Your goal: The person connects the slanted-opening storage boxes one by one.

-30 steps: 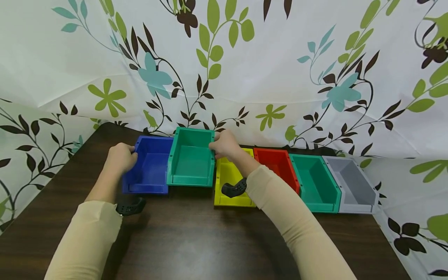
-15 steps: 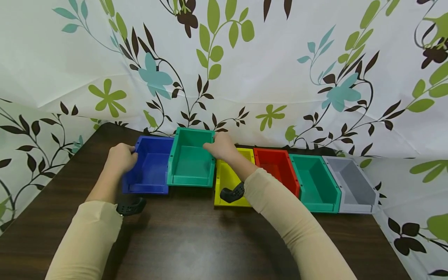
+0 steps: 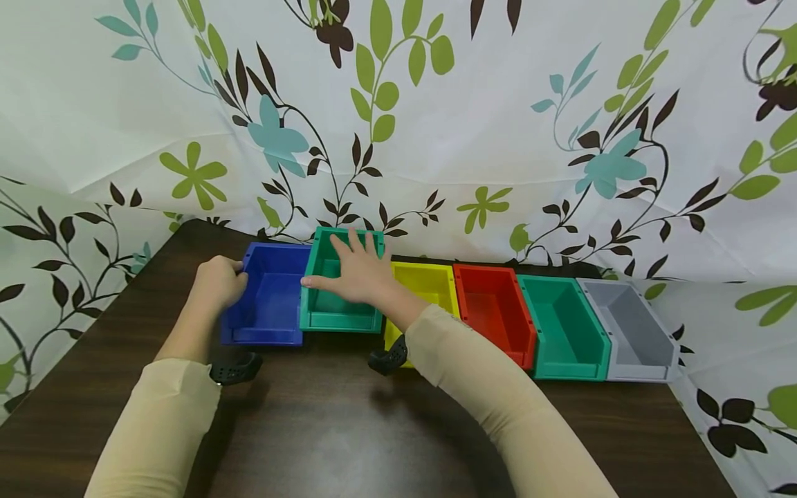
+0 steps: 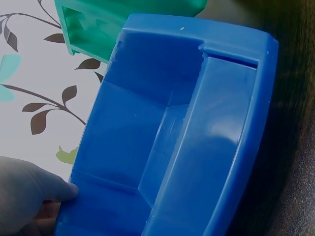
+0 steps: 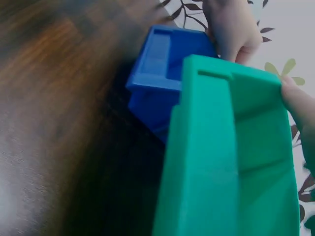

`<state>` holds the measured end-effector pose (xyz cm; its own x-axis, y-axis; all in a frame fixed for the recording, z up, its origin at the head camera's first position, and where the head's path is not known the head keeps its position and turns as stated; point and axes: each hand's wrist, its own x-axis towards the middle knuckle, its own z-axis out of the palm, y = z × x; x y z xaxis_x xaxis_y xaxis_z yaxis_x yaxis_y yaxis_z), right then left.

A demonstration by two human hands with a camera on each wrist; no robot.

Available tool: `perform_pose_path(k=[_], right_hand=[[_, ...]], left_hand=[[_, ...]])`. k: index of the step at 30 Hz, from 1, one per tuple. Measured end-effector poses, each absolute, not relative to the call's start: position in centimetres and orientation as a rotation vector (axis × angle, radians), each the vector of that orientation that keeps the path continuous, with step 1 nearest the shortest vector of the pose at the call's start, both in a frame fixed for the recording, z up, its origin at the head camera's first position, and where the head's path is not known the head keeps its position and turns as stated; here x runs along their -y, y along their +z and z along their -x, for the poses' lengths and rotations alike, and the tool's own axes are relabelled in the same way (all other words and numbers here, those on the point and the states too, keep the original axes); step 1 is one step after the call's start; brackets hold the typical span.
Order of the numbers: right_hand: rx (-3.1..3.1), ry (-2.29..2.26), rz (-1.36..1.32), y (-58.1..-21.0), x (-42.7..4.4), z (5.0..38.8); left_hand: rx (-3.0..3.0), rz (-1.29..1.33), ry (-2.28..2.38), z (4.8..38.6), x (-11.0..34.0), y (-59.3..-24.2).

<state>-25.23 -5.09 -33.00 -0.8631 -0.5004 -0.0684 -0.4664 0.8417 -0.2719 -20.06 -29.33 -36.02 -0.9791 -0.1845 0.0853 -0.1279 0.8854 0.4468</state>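
At the left end of the row, my left hand (image 3: 218, 283) grips the left rim of the blue bin (image 3: 268, 304). In the left wrist view the thumb (image 4: 61, 191) lies on that bin's edge. My right hand (image 3: 361, 273) is spread with straight fingers over the green bin (image 3: 339, 322) beside the blue one, hiding much of its inside. The thumb reaches toward that bin's left wall. In the right wrist view a thumb tip (image 5: 290, 88) is at the green bin's rim. This bin stands a little further back than the blue one.
To the right stand a yellow bin (image 3: 429, 280), a red bin (image 3: 492, 304), a second green bin (image 3: 560, 325) and a grey bin (image 3: 629, 325), side by side. All are on the dark wooden table (image 3: 336, 429). A leaf-patterned cloth (image 3: 423, 159) hangs behind the row.
My right hand has left the green bin's right rim, moved left and spread its fingers over that bin. The left hand and the bins have stayed in place.
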Motion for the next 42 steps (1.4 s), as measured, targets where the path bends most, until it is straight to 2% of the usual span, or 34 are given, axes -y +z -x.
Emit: perform_pose_path(k=[4,8,28,42], right_hand=[[-2.765,-0.346,1.014,-32.8,5.2,26.1],[-2.670,-0.320,1.092,-32.7,5.2,26.6],[-2.618,-0.311,1.127,-33.8,5.8,27.5],[-2.650,-0.340,1.108,-35.9,5.6,27.1]], left_hand=[[2.938,-0.250,-0.676,20.2,29.3,-36.1],[2.949,-0.262,-0.681,20.1,29.3,-36.0],[2.926,-0.295,-0.714,20.0,29.3,-36.2],[2.873,-0.298,-0.754,20.0,29.4,-36.8]])
